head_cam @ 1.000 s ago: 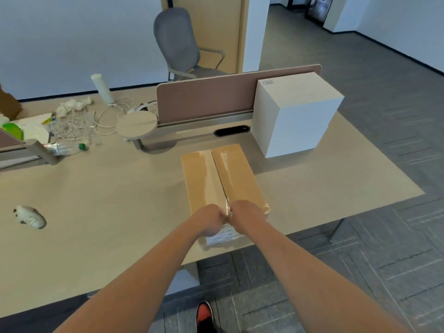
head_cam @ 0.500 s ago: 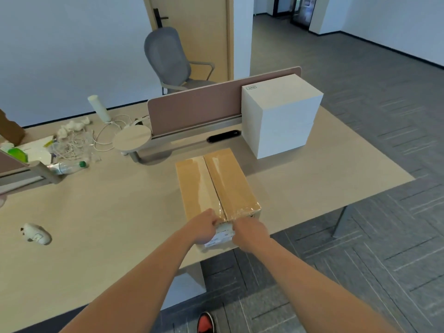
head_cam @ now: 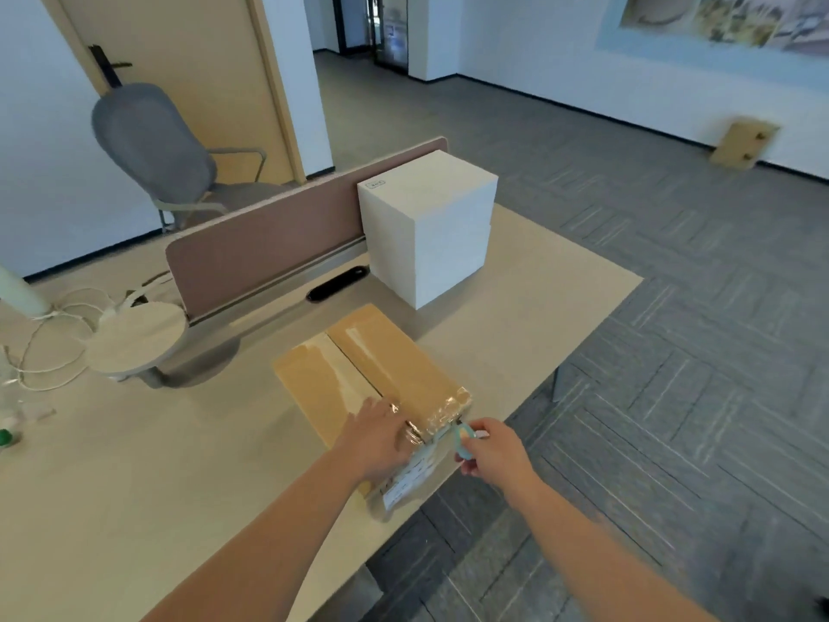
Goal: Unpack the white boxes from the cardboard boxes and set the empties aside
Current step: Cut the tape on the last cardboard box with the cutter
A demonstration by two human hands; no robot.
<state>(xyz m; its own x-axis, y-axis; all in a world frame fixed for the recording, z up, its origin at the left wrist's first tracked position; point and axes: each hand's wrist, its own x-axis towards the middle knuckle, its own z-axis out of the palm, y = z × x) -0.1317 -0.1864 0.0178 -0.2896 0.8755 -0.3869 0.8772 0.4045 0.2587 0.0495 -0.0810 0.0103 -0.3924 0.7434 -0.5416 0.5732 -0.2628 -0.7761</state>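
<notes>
A taped cardboard box [head_cam: 381, 365] lies on the desk [head_cam: 134, 464] with its near end at the desk's front edge. Clear tape is crumpled at that end, and a white shipping label [head_cam: 410, 480] hangs on the near face. My left hand [head_cam: 374, 437] rests on the box top beside the centre seam, fingers spread flat. My right hand [head_cam: 491, 451] pinches a small teal tool [head_cam: 462, 435] at the box's near right corner, against the tape. A stack of white boxes [head_cam: 430, 226] stands behind the cardboard box, apart from it.
A brown desk divider [head_cam: 269, 258] runs along the back, with a black cable slot [head_cam: 338, 282] in front of it. A round white stand [head_cam: 139, 338] and loose cables [head_cam: 40, 334] lie at the left. A grey chair [head_cam: 152, 145] stands beyond the desk. Carpet floor lies to the right.
My right hand has drawn back from the seam to the box's near right corner, and the teal tool now shows in it. The left hand stays on the box top. My view has swung right.
</notes>
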